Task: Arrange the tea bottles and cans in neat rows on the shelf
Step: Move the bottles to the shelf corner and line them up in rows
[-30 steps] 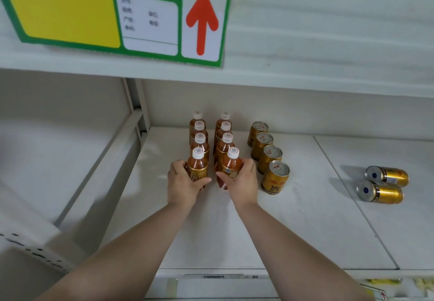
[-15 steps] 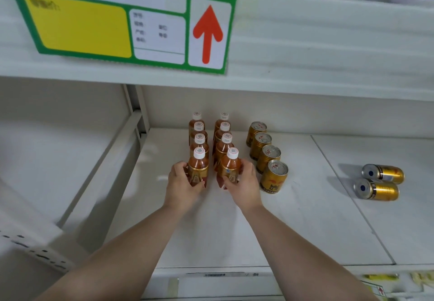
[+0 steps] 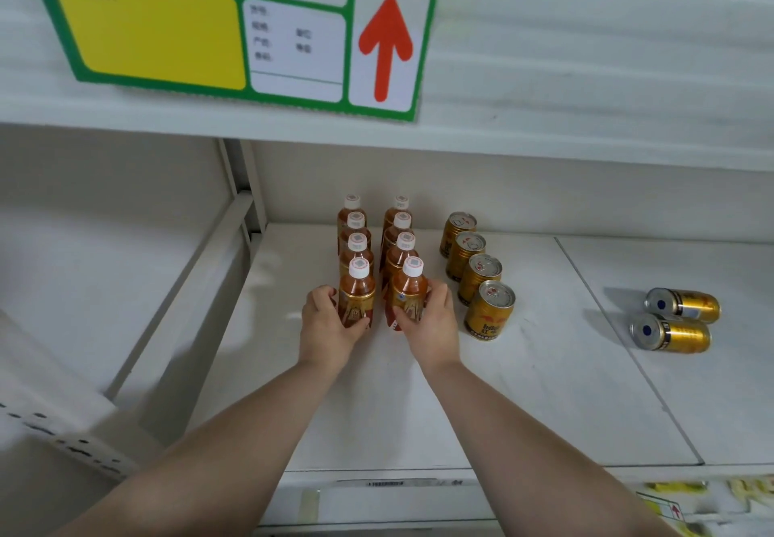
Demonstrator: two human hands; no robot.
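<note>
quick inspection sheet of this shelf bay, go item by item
surface: white shelf board, two panels side by side
job's things: tea bottles upright in two rows of four; upright cans, four in one row beside them; two fallen cans on their sides further right
clutter: nothing seen
grippers: left hand grips front left bottle; right hand grips front right bottle
cables: nothing seen
surroundings: green and yellow sign with red arrow on upper shelf edge

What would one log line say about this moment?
left hand: grips front-left bottle | right hand: grips front-right bottle | standing cans: row of four | lying cans: two, at right
</note>
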